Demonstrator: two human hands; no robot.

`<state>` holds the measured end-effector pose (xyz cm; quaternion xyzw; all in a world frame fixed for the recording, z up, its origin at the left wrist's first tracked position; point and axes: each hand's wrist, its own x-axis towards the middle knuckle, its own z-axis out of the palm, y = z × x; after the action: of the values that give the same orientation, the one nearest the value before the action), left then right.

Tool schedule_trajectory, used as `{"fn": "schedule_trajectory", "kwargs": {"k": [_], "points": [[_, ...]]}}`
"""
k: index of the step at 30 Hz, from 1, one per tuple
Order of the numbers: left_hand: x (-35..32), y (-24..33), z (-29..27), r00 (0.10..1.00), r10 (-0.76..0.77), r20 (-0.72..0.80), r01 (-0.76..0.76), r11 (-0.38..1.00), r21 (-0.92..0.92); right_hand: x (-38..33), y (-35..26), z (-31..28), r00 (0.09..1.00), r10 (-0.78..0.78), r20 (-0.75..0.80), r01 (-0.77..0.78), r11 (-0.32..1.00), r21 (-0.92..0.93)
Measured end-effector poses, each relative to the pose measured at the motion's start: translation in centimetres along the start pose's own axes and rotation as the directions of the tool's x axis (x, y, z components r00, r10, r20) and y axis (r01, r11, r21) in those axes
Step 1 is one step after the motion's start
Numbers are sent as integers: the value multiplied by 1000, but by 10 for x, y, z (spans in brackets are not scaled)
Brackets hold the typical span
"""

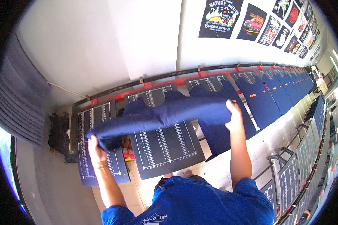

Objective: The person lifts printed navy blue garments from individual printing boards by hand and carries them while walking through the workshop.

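Observation:
A navy blue garment panel is stretched from side to side between my two hands, its near part raised and its far part lying against a dark board printed with white ruler scales. My left hand pinches the panel's left corner, over the leftmost ruled board. At the opposite corner my right hand grips the cloth with the thumb up, above the neighbouring navy panel. The raised cloth covers the middle of the board beneath it.
More navy panels with small orange marks lie on boards in a long row to the right. A dark rail runs behind them along the wall. Ruled boards on a second rack stand at the right, across a tiled floor. A grey curtain hangs left.

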<state>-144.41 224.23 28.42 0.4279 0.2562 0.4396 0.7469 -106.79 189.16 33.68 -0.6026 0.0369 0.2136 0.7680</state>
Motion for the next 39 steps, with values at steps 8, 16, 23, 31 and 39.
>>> {"fn": "schedule_trajectory", "kwargs": {"k": [8,16,23,31,39], "points": [[12,100,140,817,486,311,-487,870,-79,31,-141,-73,712,-680,178,550,696,462],[-31,-2,309,815,507,281,-562,811,165,79,-252,-202,675,-714,187,724,689,15],[-28,-120,419,986,-98,136,118,981,-153,182,-275,-278,896,-385,223,426,887,-177],[-101,-87,478,991,129,36,-118,966,-232,185,-320,-348,852,-450,266,391,886,248],[-243,-264,367,952,-119,-282,258,809,528,187,-123,-479,980,-62,191,148,865,-479]]}}
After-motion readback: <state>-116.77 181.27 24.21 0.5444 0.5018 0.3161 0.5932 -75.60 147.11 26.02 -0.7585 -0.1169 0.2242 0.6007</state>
